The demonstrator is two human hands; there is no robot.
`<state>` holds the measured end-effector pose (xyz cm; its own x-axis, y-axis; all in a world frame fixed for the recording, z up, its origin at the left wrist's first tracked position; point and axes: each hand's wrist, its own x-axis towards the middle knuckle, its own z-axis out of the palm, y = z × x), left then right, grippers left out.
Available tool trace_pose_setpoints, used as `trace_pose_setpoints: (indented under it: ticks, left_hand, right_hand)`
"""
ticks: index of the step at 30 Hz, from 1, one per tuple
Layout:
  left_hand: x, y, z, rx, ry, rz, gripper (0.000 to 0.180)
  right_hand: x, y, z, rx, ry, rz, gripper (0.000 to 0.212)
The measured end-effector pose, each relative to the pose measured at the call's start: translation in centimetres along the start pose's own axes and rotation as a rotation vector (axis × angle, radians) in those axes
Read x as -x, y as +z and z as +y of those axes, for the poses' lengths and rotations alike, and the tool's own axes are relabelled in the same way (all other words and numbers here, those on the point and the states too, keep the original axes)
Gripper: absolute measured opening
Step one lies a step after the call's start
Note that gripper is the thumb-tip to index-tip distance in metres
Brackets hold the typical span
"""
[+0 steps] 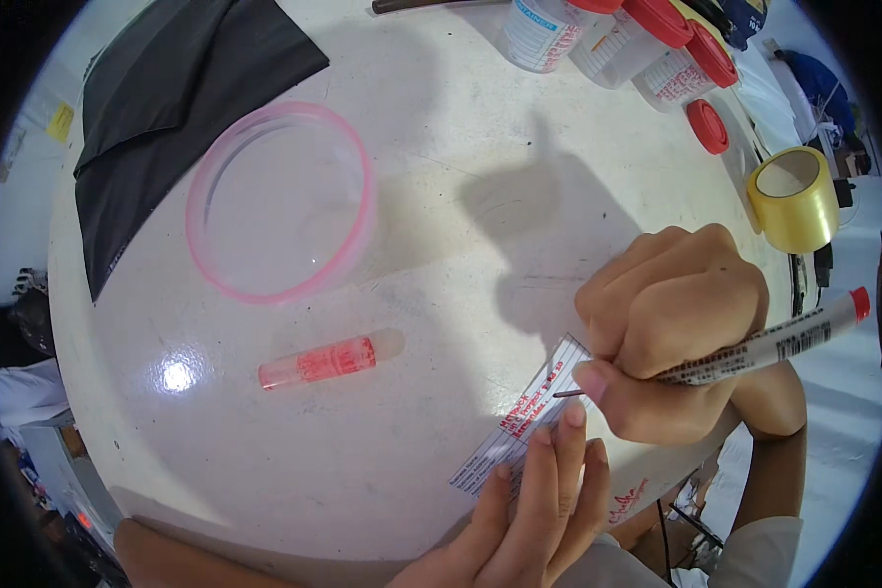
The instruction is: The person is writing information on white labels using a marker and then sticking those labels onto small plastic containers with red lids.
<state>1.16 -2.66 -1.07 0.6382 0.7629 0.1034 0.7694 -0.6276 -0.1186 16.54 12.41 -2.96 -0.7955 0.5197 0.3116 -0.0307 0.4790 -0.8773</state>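
Observation:
My right hand (686,333) is closed around a white marker pen (755,345) with a red end. The pen's thin tip meets a white paper label (524,416) that bears printed lines and red handwriting. Spread fingers of my left hand (534,510) lie on the label's lower edge, pressing it to the table. A small clear-and-red tube (318,363) lies on its side to the left of the label. Beyond it sits a round, clear container with a pink rim (370,186).
Black sheeting (157,127) covers the far left of the white table (441,255). Several clear jars with red lids (657,20) stand at the far right, beside a loose red lid (708,127). A roll of yellow tape (804,220) sits at the right edge.

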Motion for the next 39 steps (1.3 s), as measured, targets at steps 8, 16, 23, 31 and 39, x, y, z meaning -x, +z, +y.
trace_pose_setpoints:
  ticks: [8,16,23,31,39]
  left_hand:
    - [0.1,0.8,0.7,-0.029,-0.008,0.013,0.032]
    - [0.2,0.3,0.8,-0.002,-0.009,0.003,0.033]
    - [-0.6,1.5,1.0,0.094,-0.133,0.106,0.033]
    - [-0.2,0.4,0.4,-0.067,-0.003,0.042,0.032]
    - [-0.3,0.7,0.6,0.023,-0.067,0.073,0.031]
  right_hand:
    - [0.1,0.2,-0.1,0.005,-0.011,0.004,0.034]
    - [0.3,0.2,0.1,-0.031,-0.029,0.057,0.033]
    - [-0.3,0.0,0.1,-0.052,-0.026,0.055,0.033]
    - [0.2,0.0,0.1,-0.039,-0.014,-0.002,0.033]
    - [-0.4,0.7,0.2,-0.026,0.007,0.004,0.033]
